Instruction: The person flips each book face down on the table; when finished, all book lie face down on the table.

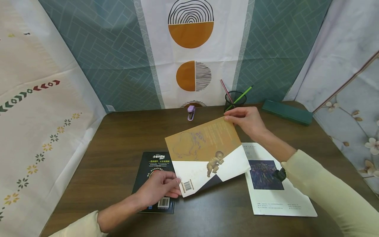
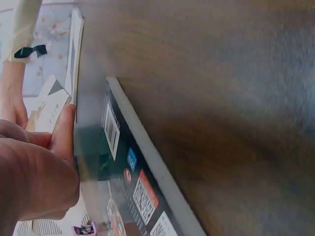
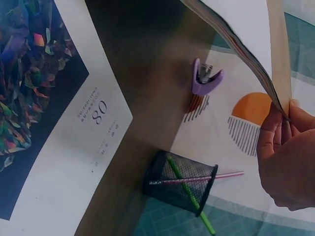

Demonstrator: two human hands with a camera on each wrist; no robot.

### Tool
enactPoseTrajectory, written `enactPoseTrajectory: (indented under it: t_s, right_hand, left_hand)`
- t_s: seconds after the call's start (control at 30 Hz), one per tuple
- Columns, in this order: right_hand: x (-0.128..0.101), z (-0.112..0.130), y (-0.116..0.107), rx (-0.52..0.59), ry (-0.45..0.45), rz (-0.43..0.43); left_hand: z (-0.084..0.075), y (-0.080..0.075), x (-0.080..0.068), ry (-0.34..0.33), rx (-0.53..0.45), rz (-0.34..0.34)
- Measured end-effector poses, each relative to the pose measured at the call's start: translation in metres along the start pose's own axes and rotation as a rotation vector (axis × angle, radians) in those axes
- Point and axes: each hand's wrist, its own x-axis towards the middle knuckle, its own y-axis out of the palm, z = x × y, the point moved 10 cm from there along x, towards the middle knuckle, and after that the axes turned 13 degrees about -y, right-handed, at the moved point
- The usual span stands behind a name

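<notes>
Both hands hold a tan and white magazine [image 1: 192,144] tilted above the table, its cover showing a baby figure and a barcode. My left hand [image 1: 160,187] pinches its lower left corner, and the left wrist view has the same hand [image 2: 39,167] at the magazine's edge. At the upper right corner, my right hand [image 1: 247,121] pinches it between thumb and fingers; the right wrist view shows its page edges by the hand [image 3: 288,147]. Under the left hand lies a black book [image 1: 157,161], partly covered. A white magazine [image 1: 266,177] with a dark picture lies below the right forearm.
At the back of the brown table [image 1: 112,158] stand a purple stapler [image 1: 191,113] and a black mesh pen holder [image 1: 236,98] with a red and a green pencil. A dark green case [image 1: 287,112] lies at the back right. Patterned cloth hangs behind.
</notes>
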Motion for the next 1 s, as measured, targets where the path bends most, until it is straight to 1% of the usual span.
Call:
enactPoseTrajectory:
  t_s: [0.17, 0.27, 0.5, 0.73, 1.0]
  right_hand:
    - [0.002, -0.009, 0.008, -0.029, 0.037, 0.030]
    - [0.003, -0.014, 0.013, -0.056, 0.056, 0.058]
    - [0.006, -0.021, 0.025, -0.092, 0.056, 0.106]
    - [0.009, -0.029, 0.037, -0.111, 0.065, 0.130]
    - [0.010, -0.038, 0.046, -0.136, 0.079, 0.146]
  left_hand:
    - [0.007, 0.010, 0.000, -0.030, -0.049, 0.053]
    - [0.011, 0.018, 0.001, -0.053, -0.078, 0.072]
    - [0.022, 0.034, 0.001, -0.085, -0.132, 0.113]
    - [0.029, 0.042, 0.004, -0.120, -0.157, 0.115]
    - [0.033, 0.046, 0.004, -0.151, -0.155, 0.111]
